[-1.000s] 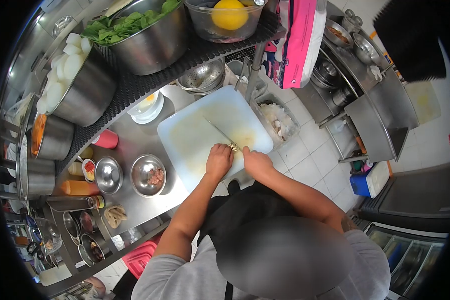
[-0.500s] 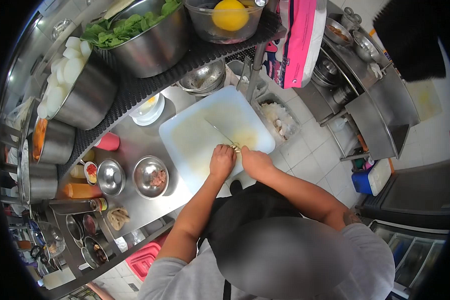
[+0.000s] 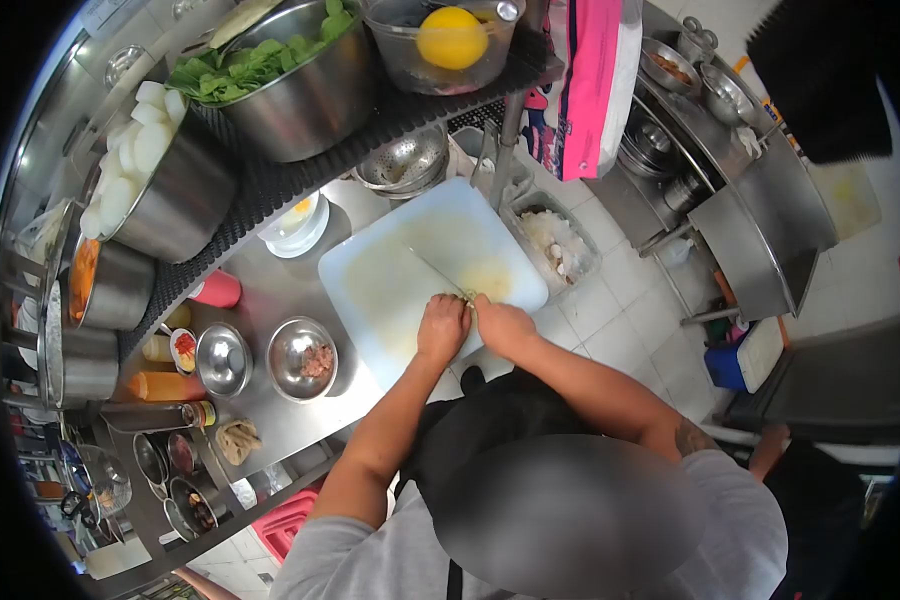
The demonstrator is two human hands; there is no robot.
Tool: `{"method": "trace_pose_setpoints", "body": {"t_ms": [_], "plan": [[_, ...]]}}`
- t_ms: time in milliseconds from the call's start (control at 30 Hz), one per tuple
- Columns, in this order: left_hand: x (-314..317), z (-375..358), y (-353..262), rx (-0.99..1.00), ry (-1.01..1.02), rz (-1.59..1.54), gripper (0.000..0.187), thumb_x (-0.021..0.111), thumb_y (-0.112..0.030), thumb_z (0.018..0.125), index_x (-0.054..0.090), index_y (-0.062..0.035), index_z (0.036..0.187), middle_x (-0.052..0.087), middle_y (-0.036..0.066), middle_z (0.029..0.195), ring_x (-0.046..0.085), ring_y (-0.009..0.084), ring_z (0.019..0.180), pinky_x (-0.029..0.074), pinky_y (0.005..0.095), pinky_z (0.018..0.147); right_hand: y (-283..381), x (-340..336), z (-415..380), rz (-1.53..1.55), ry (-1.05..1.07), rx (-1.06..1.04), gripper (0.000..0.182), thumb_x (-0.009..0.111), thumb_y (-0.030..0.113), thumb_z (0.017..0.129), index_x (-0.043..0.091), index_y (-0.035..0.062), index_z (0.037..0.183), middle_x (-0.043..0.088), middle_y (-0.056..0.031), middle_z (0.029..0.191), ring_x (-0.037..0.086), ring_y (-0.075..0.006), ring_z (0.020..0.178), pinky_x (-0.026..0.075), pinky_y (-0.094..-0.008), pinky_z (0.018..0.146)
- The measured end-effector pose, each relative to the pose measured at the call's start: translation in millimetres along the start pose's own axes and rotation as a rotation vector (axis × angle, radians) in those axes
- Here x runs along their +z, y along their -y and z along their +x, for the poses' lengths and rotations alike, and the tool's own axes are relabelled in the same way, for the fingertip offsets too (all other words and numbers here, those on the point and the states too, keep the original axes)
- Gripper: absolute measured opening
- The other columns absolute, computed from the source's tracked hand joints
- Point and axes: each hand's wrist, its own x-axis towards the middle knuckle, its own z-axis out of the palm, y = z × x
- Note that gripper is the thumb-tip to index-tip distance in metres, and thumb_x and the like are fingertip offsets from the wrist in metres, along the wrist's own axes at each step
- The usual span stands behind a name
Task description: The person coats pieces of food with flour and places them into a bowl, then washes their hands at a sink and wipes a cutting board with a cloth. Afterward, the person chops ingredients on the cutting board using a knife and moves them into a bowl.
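Note:
A knife [image 3: 438,269] lies low over the white cutting board [image 3: 390,262], its blade pointing up and left from my hands. My right hand [image 3: 502,325] is closed round its handle end. Close beside it, my left hand [image 3: 444,327] has its fingers curled down at the board's near edge. Small pale pieces [image 3: 470,296] show between the two hands, partly hidden by the fingers. What my left fingers hold, if anything, cannot be made out. Left of the board, a steel bowl [image 3: 302,359] contains pinkish chopped food [image 3: 317,361].
An empty-looking steel bowl [image 3: 223,360], an orange bottle [image 3: 166,386] and a cloth [image 3: 238,441] are at the left. A shelf [image 3: 390,118] overhangs the counter's far side. A tub [image 3: 554,243] stands right of the board. Another person's arm [image 3: 768,452] shows at lower right.
My right hand has moved slightly left, closer to my left hand. The view has shifted a little. Another person in dark clothing has come into view at the lower right.

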Motion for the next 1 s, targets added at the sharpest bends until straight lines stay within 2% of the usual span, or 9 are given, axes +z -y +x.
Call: {"method": "trace_pose_setpoints", "body": {"t_ms": [67, 267, 333, 433, 567, 767, 867, 1000], "plan": [[-5.2, 2.4, -0.1, 0.009, -0.004, -0.040, 0.016, 0.069, -0.009, 0.080, 0.065, 0.0002, 0.093, 0.066, 0.015, 0.095, 0.060, 0.0333, 0.097, 0.050, 0.0418, 0.086, 10.3, -24.8, -0.8, -0.007, 0.041, 0.025, 0.018, 0.043, 0.009, 0.091, 0.050, -0.0012, 0.105, 0.069, -0.0254, 0.088, 0.068, -0.0421, 0.086, 0.054, -0.0511, 0.073], [-4.7, 2.3, 6.6, 0.028, 0.069, -0.028, 0.011, 0.067, -0.008, 0.079, 0.064, -0.0013, 0.088, 0.065, 0.014, 0.093, 0.060, 0.0322, 0.096, 0.050, 0.0401, 0.088, -0.7, 5.2, 1.3, 0.012, 0.016, 0.022, 0.018, 0.043, 0.010, 0.092, 0.050, -0.0009, 0.105, 0.069, -0.0244, 0.090, 0.068, -0.0412, 0.088, 0.053, -0.0514, 0.075], [-6.9, 0.4, 4.9, 0.020, 0.077, -0.025, 0.010, 0.066, -0.007, 0.079, 0.064, -0.0015, 0.087, 0.065, 0.014, 0.093, 0.059, 0.0323, 0.097, 0.050, 0.0401, 0.088, 8.5, -9.6, 2.4, 0.008, 0.033, 0.034, 0.018, 0.043, 0.009, 0.092, 0.050, -0.0007, 0.105, 0.069, -0.0244, 0.090, 0.068, -0.0415, 0.088, 0.053, -0.0518, 0.075], [-4.2, -1.0, 6.4, 0.025, 0.046, -0.021, 0.014, 0.068, -0.006, 0.079, 0.064, -0.0009, 0.091, 0.065, 0.014, 0.092, 0.060, 0.0337, 0.094, 0.051, 0.0418, 0.084, 11.5, -16.2, -5.7, 0.010, 0.059, 0.052, 0.019, 0.042, 0.011, 0.093, 0.051, -0.0011, 0.104, 0.069, -0.0245, 0.090, 0.069, -0.0411, 0.088, 0.053, -0.0524, 0.076], [-2.4, 3.1, 6.7, 0.013, 0.014, -0.040, 0.012, 0.069, -0.006, 0.079, 0.063, -0.0015, 0.088, 0.065, 0.015, 0.089, 0.060, 0.0346, 0.092, 0.051, 0.0426, 0.083, 5.2, -2.3, -0.2, 0.023, 0.047, 0.045, 0.021, 0.041, 0.011, 0.094, 0.052, -0.0014, 0.106, 0.070, -0.0247, 0.092, 0.069, -0.0409, 0.090, 0.053, -0.0523, 0.078], [-8.3, -1.3, 2.5, -0.035, 0.039, -0.060, 0.011, 0.069, -0.006, 0.079, 0.062, -0.0016, 0.086, 0.064, 0.015, 0.087, 0.060, 0.0351, 0.092, 0.052, 0.0429, 0.081, 4.6, 0.0, -5.5, 0.032, 0.024, 0.013, 0.017, 0.043, 0.009, 0.092, 0.049, -0.0016, 0.104, 0.069, -0.0252, 0.087, 0.068, -0.0435, 0.083, 0.053, -0.0531, 0.073], [-6.1, 0.6, 6.5, -0.007, 0.022, -0.040, 0.011, 0.068, -0.005, 0.079, 0.063, -0.0014, 0.088, 0.064, 0.015, 0.089, 0.060, 0.0346, 0.093, 0.052, 0.0423, 0.082, 3.8, 4.7, 3.0, 0.016, 0.021, 0.029, 0.020, 0.042, 0.013, 0.093, 0.052, -0.0006, 0.103, 0.069, -0.0256, 0.091, 0.068, -0.0417, 0.089, 0.053, -0.0514, 0.077], [-10.2, -4.7, 4.4, 0.014, 0.012, -0.045, 0.014, 0.067, -0.004, 0.078, 0.064, -0.0008, 0.091, 0.064, 0.014, 0.094, 0.060, 0.0341, 0.093, 0.052, 0.0417, 0.082, 8.6, -5.4, -5.6, -0.001, -0.008, -0.014, 0.018, 0.043, 0.012, 0.092, 0.052, -0.0012, 0.102, 0.069, -0.0259, 0.086, 0.069, -0.0422, 0.082, 0.054, -0.0513, 0.072]]}}
